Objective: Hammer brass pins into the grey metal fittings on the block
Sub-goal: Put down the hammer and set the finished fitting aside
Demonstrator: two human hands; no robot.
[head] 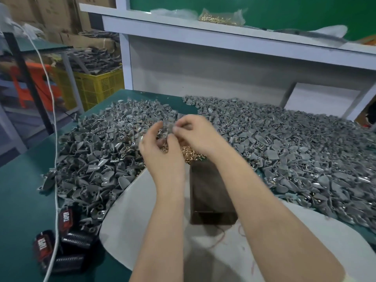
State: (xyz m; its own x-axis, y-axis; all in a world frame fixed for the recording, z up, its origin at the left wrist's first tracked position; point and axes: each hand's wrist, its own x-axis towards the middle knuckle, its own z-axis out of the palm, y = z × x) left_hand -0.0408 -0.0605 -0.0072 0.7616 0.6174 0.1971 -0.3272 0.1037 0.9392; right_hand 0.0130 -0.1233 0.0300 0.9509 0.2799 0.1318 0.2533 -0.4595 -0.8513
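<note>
My left hand (pixel 157 147) and my right hand (pixel 195 133) meet above the far end of the dark block (pixel 211 192). Together their fingertips pinch a small grey metal fitting (pixel 167 127); motion blur hides how it is held. Under the hands lies a heap of brass pins (pixel 189 152) at the block's far end. Large piles of grey fittings spread to the left (pixel 101 151) and to the right (pixel 295 147). The block lies lengthwise on a pale grey mat (pixel 154 200). No hammer shows.
A green table (pixel 22 190) carries everything. Black tape measures (pixel 67 216) lie at the front left beside a white cord (pixel 55 139). A bag of brass pins (pixel 221 18) sits on the white shelf behind. A yellow crate (pixel 95 86) stands off the table's left.
</note>
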